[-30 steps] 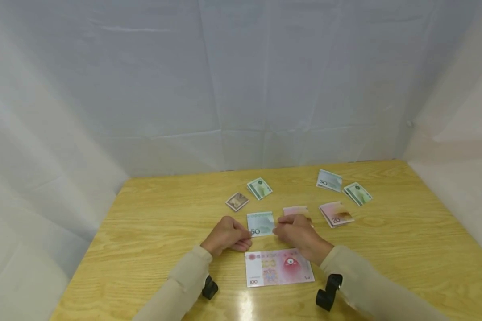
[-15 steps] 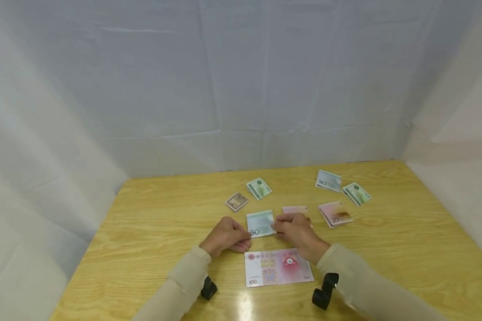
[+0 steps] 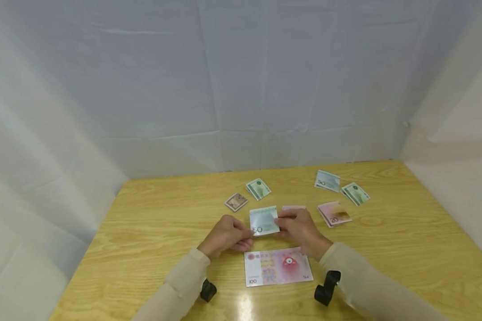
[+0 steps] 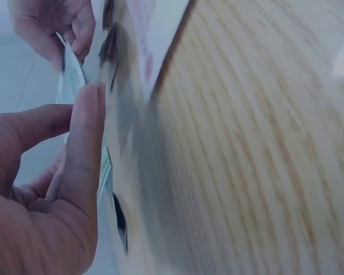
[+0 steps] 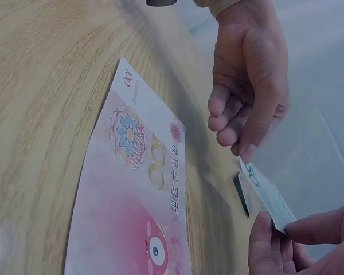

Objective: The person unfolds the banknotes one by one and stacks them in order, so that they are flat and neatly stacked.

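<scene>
A folded green-blue 50 banknote (image 3: 263, 220) is held slightly above the table between both hands. At its lower left corner my left hand (image 3: 227, 234) pinches it between thumb and forefinger, the other fingers curled. The right edge is gripped by my right hand (image 3: 302, 232), thumb in front. In the right wrist view the raised banknote (image 5: 269, 197) is seen nearly edge-on, pinched at both ends. Flat on the table just nearer to me lies an unfolded pink 100 banknote (image 3: 279, 267). Behind the right hand, a folded pink banknote (image 3: 293, 207) is mostly hidden.
Beyond the hands lie a small brown folded note (image 3: 236, 202) and a green folded one (image 3: 259, 189). To the right are a folded 20 note (image 3: 334, 214), another 50 note (image 3: 327, 181) and another green one (image 3: 355, 193). White sheeting (image 3: 241, 89) borders the wooden table (image 3: 152, 214).
The folded 50 banknote has risen off the table and shifted a little right. My right hand has taken a fuller grip on its right edge; the left hand has barely moved.
</scene>
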`<state>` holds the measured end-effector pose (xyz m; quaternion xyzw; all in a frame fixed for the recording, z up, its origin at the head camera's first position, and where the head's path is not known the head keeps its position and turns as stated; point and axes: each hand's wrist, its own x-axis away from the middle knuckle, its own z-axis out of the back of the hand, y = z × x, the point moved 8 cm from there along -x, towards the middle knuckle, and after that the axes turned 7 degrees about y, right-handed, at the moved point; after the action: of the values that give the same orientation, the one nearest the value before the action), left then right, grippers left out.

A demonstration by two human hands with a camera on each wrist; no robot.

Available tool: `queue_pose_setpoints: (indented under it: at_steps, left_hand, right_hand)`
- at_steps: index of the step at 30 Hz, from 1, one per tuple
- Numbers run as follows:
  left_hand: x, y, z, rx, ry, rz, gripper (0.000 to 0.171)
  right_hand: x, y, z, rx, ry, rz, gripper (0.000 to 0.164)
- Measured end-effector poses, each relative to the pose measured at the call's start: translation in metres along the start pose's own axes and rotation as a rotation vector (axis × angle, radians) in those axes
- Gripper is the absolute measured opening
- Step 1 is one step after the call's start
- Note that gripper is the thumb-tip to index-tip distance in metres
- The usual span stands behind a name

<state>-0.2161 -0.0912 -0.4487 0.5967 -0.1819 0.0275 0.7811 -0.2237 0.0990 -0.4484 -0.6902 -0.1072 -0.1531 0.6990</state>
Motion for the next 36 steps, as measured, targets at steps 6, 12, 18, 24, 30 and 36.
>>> queue_pose_setpoints:
  at_steps: [6,12,18,24,30,36]
  left_hand:
    - [0.011,0.011,0.001,0.018,0.003,-0.038,0.020]
    - [0.025,0.013,0.010,0.078,0.114,-0.077,0.022]
    - [0.038,0.008,0.014,0.097,0.187,-0.112,0.028]
    - [0.046,0.006,0.001,0.275,0.078,-0.100,0.037]
    - [0.052,0.008,-0.010,0.374,0.032,-0.095,0.041]
    - [0.054,0.008,-0.015,0.403,0.028,-0.081,0.039]
  right_hand:
    - [0.003,-0.002,0.008,0.044,0.020,0.010,0.026]
    - [0.013,0.002,0.013,0.074,0.020,0.006,0.023]
    - [0.025,0.007,0.016,0.047,0.004,-0.001,0.020]
    - [0.035,0.010,0.016,-0.018,-0.038,-0.013,0.020]
    - [0.044,0.009,0.011,-0.053,-0.109,0.002,0.024]
    - [0.047,0.010,0.009,-0.034,-0.149,0.046,0.023]
